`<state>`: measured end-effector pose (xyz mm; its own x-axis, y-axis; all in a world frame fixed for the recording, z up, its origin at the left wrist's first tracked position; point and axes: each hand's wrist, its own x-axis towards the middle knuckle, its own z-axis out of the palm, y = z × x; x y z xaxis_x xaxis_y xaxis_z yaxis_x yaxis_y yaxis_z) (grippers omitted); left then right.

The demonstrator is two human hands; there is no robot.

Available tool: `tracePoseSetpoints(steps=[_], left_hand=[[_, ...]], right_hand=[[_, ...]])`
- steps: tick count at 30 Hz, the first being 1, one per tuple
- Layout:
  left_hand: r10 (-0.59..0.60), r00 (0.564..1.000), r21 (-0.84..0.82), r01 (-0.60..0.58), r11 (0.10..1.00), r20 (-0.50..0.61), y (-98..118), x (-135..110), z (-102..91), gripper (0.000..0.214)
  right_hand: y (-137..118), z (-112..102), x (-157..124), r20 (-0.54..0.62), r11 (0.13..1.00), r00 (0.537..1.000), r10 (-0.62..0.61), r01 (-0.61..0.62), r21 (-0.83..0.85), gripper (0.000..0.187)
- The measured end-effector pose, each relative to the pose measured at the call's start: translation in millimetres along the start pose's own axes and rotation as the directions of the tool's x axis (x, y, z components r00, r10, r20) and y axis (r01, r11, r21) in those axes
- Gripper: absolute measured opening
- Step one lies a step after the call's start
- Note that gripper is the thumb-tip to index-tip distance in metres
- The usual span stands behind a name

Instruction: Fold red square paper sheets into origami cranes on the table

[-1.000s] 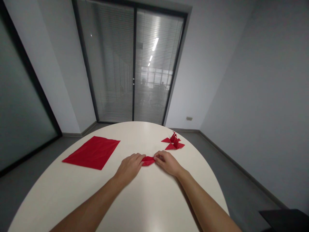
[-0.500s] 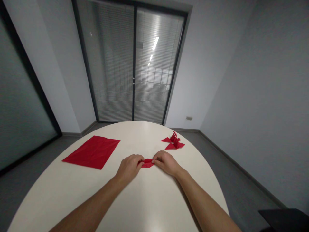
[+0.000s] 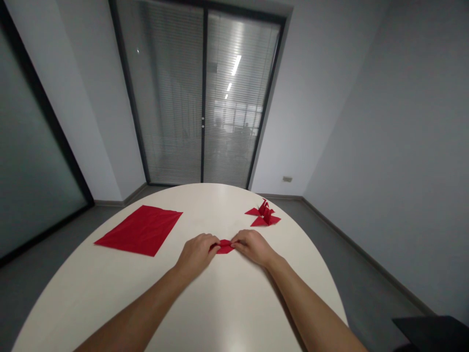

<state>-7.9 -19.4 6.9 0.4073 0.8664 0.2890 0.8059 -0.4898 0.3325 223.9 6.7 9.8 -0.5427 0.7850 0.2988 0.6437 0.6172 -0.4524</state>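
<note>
Between my hands, on the white table, lies a small folded piece of red paper [image 3: 225,247]. My left hand [image 3: 197,252] pinches its left end between thumb and fingers. At the right end, the thumb and fingers of my right hand [image 3: 254,247] are closed on the same paper. Its outer ends are hidden under my fingertips. Past my right hand stand folded red paper cranes [image 3: 266,215], close together. A flat red paper sheet [image 3: 141,231] with faint creases rests to the left of my left hand.
The round white table [image 3: 205,313] fills the lower view, its edge curving away on both sides. Behind it is a glass partition [image 3: 176,98] with blinds. A dark object [image 3: 432,332] shows at the lower right corner.
Almost nothing differs. Both hands keep their pinch on the folded paper, and the fingers have shifted very slightly. The cranes and the flat sheet have stayed in place.
</note>
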Motion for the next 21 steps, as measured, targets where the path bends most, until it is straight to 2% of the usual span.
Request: tracePoseSetpoints(steps=[5,10,17,21], left_hand=[[-0.012,0.998,0.109,0.004,0.994,0.069,5,1,-5.0,0.020],[-0.004,0.996,0.135,-0.009,0.991,0.093,5,2,-5.2,0.022],[-0.057,0.997,0.002,0.057,0.998,0.044,1,2,-3.9,0.024],[-0.052,0.999,-0.054,0.053,0.997,0.016,-4,2,1.0,0.023]], right_hand=[[-1,-2,0,-0.001,1.000,1.000,0.020,-0.020,-0.013,0.016],[4,-2,2,0.012,0.995,0.998,0.054,-0.055,0.085,0.016],[14,-1,-1,0.043,0.965,0.994,0.099,-0.107,0.239,0.018],[18,-2,-3,0.059,0.949,0.987,0.152,-0.162,0.270,0.019]])
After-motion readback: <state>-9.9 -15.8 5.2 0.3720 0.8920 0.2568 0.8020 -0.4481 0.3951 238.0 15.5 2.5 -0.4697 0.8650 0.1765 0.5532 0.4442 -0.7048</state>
